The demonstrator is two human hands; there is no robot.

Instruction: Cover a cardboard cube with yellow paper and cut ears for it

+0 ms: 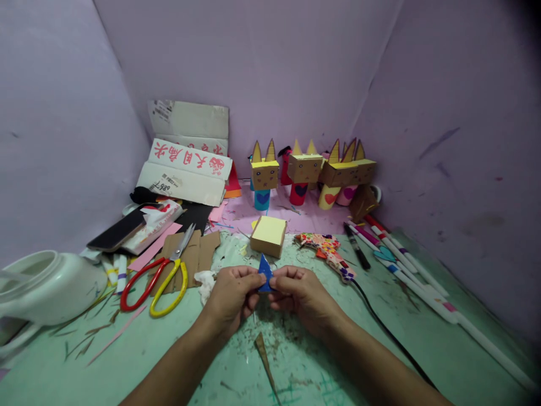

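Both my hands meet over the middle of the green work surface (139,361). My left hand (230,296) and my right hand (298,293) pinch a small blue paper triangle (265,272) between their fingertips, point up. Just beyond it sits a cardboard block with a yellow top (269,235). Red-and-yellow scissors (158,276) lie to the left on brown cardboard pieces (198,254). A narrow brown paper sliver (264,355) lies below my hands.
Cardboard animal figures (308,172) on coloured tubes stand at the back wall. Several markers (397,254) and a black cable (389,332) lie right. A white jug (46,287), a phone (118,231), white boxes (186,172) and patterned paper scraps (327,251) lie around.
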